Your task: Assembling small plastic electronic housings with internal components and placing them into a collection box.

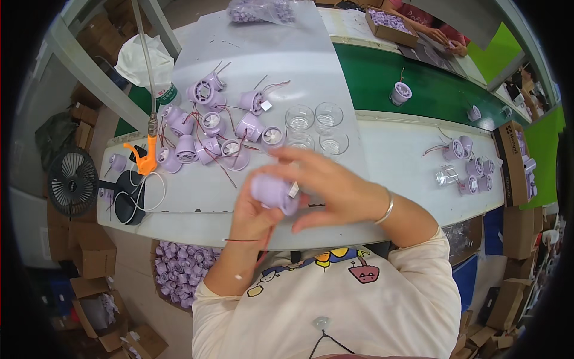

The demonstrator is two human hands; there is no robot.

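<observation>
My left hand (246, 210) is closed round a lilac round plastic motor housing (272, 191) with a small white tag on its side. Thin red wires (263, 242) hang from it over my left wrist. Stretched across the housing is my right hand (332, 182), its fingers spread and slightly blurred, with nothing visible in their grip. Whether its fingertips touch the housing is hard to make out. Beyond my hands stand several clear cups (329, 113). To their left lie several similar lilac housings (206, 149) with wires, some showing white fan blades inside.
An orange air gun (143, 157) hangs at the left beside a black fan (73, 181). A green conveyor (371, 78) carries a lilac unit (400, 93). More units (472, 166) stand at right near a cardboard box (511, 161). Another person's hands (451, 45) work across the belt.
</observation>
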